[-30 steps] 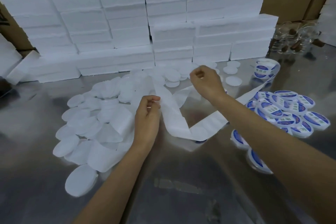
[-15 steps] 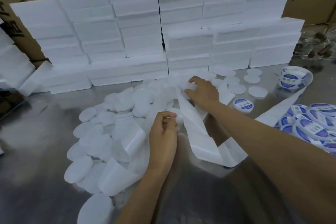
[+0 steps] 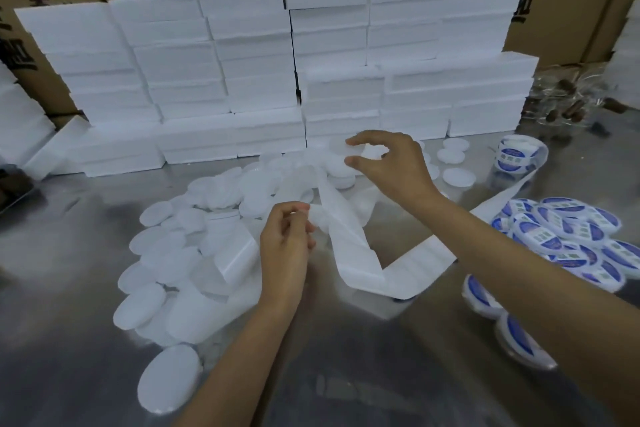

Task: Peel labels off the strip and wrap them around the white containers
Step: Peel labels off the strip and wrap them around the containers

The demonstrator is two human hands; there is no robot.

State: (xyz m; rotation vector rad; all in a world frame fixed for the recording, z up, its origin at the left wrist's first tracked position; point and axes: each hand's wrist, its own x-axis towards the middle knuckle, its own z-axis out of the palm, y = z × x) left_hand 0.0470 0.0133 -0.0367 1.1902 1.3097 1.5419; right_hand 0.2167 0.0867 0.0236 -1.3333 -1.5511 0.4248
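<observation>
My left hand (image 3: 286, 242) pinches the end of the white label strip (image 3: 349, 246) at the middle of the metal table. From there the strip folds down, then runs up to the right to the label roll (image 3: 516, 157). My right hand (image 3: 388, 163) is farther back, its thumb and fingers curled round a plain white container (image 3: 354, 150) at the far end of the pile. Several unlabelled white containers (image 3: 162, 253) lie spread to the left of my left hand. Containers with blue labels (image 3: 568, 236) are heaped at the right.
Stacked white foam blocks (image 3: 263, 80) form a wall behind the pile, with brown cardboard boxes (image 3: 561, 3) beyond them. Clear plastic packs (image 3: 571, 104) lie at the back right. The steel table (image 3: 346, 374) shows bare metal near me.
My right hand has moved back from the strip to the far pile and closed on a white container. My left hand stays on the strip's end. The camera has tilted.
</observation>
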